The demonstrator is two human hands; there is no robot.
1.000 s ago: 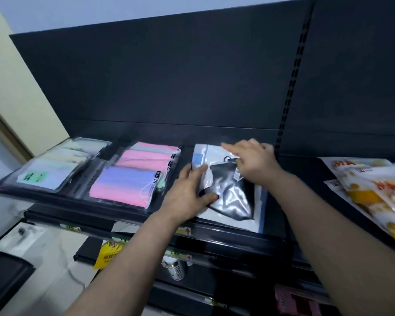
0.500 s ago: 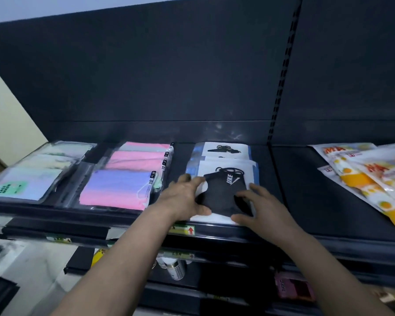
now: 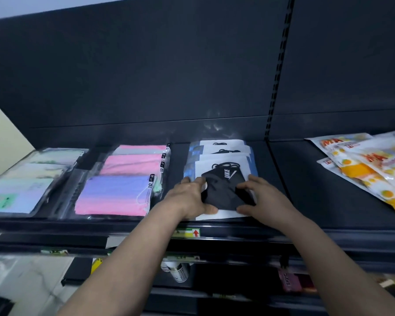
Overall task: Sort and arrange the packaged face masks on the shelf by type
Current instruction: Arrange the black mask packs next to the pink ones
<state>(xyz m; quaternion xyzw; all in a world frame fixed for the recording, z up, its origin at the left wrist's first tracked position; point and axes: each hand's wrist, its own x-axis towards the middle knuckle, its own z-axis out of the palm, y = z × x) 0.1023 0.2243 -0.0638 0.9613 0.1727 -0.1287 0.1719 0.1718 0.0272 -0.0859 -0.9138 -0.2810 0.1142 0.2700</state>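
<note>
Head view: L hand (image 3: 188, 198) & R hand (image 3: 263, 197) pinch black mask pack (image 3: 224, 190) at sides.

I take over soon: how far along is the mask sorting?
Done, it seems: the pastel packs and the pink-and-purple packs lie in separate rows. In hand: the left hand and right hand hold the front black-mask pack of an overlapping row. Left: the orange-printed packs at the right lie loosely fanned.

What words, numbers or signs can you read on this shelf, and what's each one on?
"UKE": black mask pack.
"10": pink and purple mask pack; characters beside it unreadable.
"MA": orange pouches.
Red up arrow: shelf-edge tag.
Green label on leftmost pack: blurred.
</note>
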